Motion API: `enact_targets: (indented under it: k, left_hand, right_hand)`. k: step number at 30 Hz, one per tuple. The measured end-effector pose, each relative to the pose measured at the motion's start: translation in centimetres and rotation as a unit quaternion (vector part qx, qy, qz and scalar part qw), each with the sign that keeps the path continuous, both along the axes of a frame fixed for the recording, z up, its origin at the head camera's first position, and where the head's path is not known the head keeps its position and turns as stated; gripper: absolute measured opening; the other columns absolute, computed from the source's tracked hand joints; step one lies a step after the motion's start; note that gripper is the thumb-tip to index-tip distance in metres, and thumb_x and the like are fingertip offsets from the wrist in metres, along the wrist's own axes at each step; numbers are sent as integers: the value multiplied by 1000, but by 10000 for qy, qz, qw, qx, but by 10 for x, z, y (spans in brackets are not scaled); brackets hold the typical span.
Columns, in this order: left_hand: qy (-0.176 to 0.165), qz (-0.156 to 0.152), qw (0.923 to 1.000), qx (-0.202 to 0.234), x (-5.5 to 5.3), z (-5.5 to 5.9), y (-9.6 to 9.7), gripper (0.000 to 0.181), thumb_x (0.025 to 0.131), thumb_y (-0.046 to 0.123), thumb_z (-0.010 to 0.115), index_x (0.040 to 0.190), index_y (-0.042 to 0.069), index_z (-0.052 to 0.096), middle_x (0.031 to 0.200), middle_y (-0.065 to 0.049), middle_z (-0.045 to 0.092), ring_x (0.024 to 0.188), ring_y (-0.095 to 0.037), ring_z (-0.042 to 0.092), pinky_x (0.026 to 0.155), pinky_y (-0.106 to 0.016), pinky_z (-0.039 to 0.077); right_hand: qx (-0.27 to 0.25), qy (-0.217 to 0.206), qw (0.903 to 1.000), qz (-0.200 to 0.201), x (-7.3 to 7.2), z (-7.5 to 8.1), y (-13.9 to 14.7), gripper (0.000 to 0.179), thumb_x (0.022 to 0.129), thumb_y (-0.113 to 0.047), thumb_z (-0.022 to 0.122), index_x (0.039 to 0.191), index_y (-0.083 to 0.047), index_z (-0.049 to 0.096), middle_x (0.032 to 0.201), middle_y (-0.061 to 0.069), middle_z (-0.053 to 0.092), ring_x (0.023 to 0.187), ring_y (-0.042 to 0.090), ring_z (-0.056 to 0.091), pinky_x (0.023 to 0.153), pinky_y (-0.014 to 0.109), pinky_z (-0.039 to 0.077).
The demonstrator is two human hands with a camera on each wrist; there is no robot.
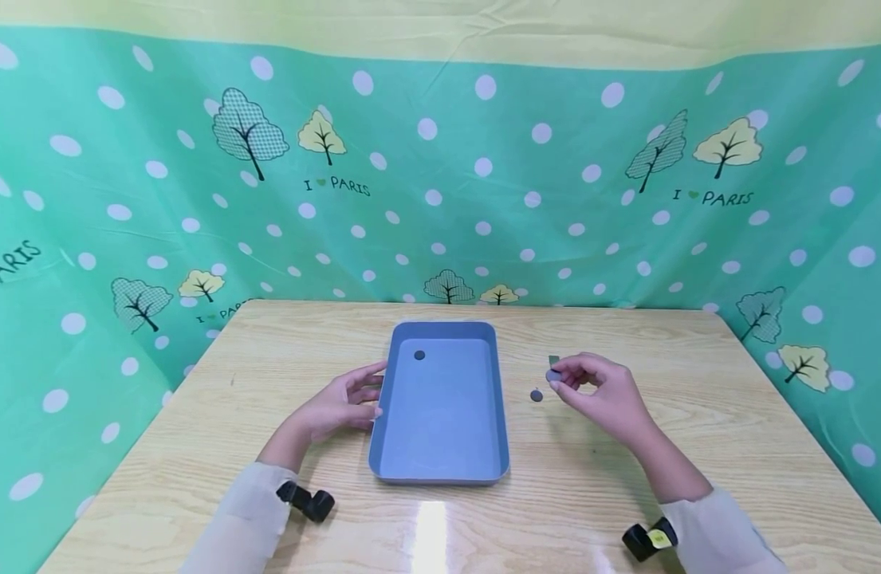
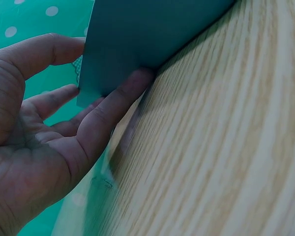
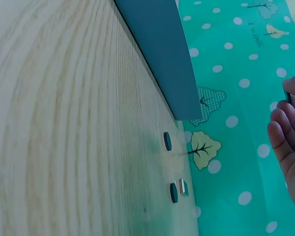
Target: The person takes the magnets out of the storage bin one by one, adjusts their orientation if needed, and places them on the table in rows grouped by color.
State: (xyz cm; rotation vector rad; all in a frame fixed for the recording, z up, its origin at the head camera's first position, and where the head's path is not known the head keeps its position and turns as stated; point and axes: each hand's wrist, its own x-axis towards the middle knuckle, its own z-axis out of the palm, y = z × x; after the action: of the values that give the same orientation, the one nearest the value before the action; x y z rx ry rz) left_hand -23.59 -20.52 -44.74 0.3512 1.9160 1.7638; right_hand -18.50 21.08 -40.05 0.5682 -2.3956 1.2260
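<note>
A blue-grey rectangular tray [image 1: 440,438] lies on the table, with a small dark disc [image 1: 419,355] inside near its far left corner. My left hand [image 1: 343,402] rests against the tray's left side; in the left wrist view its fingers [image 2: 96,120] touch the outer wall and edge. Right of the tray, my right hand [image 1: 601,391] pinches a thin dark disc [image 3: 287,96] between thumb and fingers, above the table. Below it lie a dark disc [image 1: 536,395], another dark disc [image 3: 174,192] and a small green square piece [image 3: 184,187].
The light wood-grain table [image 1: 289,335] runs back to a green dotted cloth [image 1: 483,199] with trees printed on it. The cloth also hangs along both sides. Black wrist cameras are strapped over the left sleeve [image 1: 242,510] and the right sleeve [image 1: 720,534].
</note>
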Motion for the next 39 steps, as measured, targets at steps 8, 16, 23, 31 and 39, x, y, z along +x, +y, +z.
enact_targets:
  k: [8,16,23,31,39]
  left_hand:
    - [-1,-2,10000,39,1,1,0,85,86,-3,67,156,9,20,152,-24,29,134,-43,38,88,-48,55]
    - [22,5,10000,-36,0,0,0,85,86,-1,68,156,10,21,152,-24,29,134,-42,38,88,-47,55]
    - [47,-41,10000,6,0,-1,-1,85,86,-2,68,156,10,20,153,-24,28,135,-44,36,88,-48,55]
    - [80,-65,9999,6,0,-1,0,85,86,-1,67,156,10,21,153,-25,29,135,-44,36,88,-48,55]
    - [109,-27,9999,-55,1,-1,0,84,86,-1,68,155,10,22,153,-24,29,134,-44,37,88,-48,55]
  right_hand:
    - [-151,-218,9996,-54,2,-7,14,18,82,-1,76,98,-6,71,85,-2,67,74,9,62,67,20,55]
    - [-48,-183,9992,-344,6,-10,26,19,81,2,76,98,-3,71,84,0,66,74,7,61,68,15,53]
    - [-67,-70,9989,-465,4,-16,38,18,81,3,75,98,-2,71,83,1,66,74,6,61,68,13,52]
    - [16,-226,9979,-612,3,-20,51,17,83,0,75,99,-2,71,85,3,67,75,5,61,68,13,52]
    - [345,-760,9935,-779,0,-23,61,15,82,-5,77,97,-4,72,87,3,67,75,8,60,66,17,54]
